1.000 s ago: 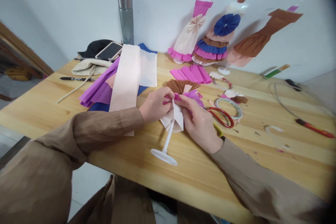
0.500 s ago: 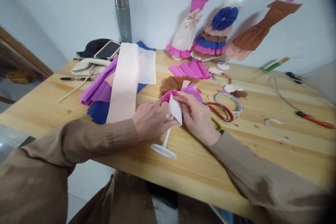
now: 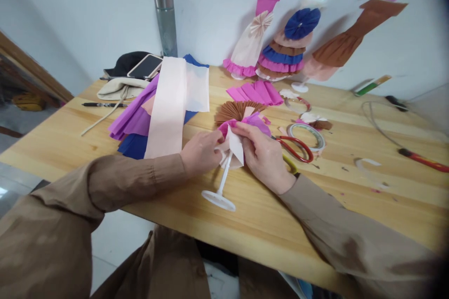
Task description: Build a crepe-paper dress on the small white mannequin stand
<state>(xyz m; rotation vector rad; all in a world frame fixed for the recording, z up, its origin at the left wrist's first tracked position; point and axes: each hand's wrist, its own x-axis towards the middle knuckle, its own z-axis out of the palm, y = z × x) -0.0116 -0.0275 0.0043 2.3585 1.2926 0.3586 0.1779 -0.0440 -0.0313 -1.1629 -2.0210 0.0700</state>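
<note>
The left hand (image 3: 201,152) is closed in a pinch: thumb and forefinger grip the edge of the pale paper (image 3: 234,147) on the left side of the doll stand (image 3: 223,180). The right hand (image 3: 264,156) is curled around the same paper from the right. Its forefinger lies across the top, over a fold of pink paper (image 3: 257,121), and its thumb presses the front flap. The two hands nearly meet at the paper.

The doll stand is held between the hands, near the front middle of the table (image 3: 315,205). It is tilted, with its top leaning away from the person. Its round white base rests on the table below the left hand.

Just behind the hands lies a brown paper fan (image 3: 233,110), and beyond that a pleated pink sheet (image 3: 255,92). Red-handled scissors (image 3: 296,148) lie just beside the right hand, touching a roll of tape (image 3: 308,133).

To the left, a pale strip (image 3: 168,107) lies over purple paper (image 3: 131,119) and blue paper (image 3: 133,145). Farther left are a pen (image 3: 101,104), a beige pouch (image 3: 119,88) and a phone (image 3: 145,66).

A metal flask (image 3: 164,18) stands upright at the wall. Three dressed stands (image 3: 293,42) lean against the wall to its right. A red-handled tool (image 3: 424,160) lies well apart at the far right.
</note>
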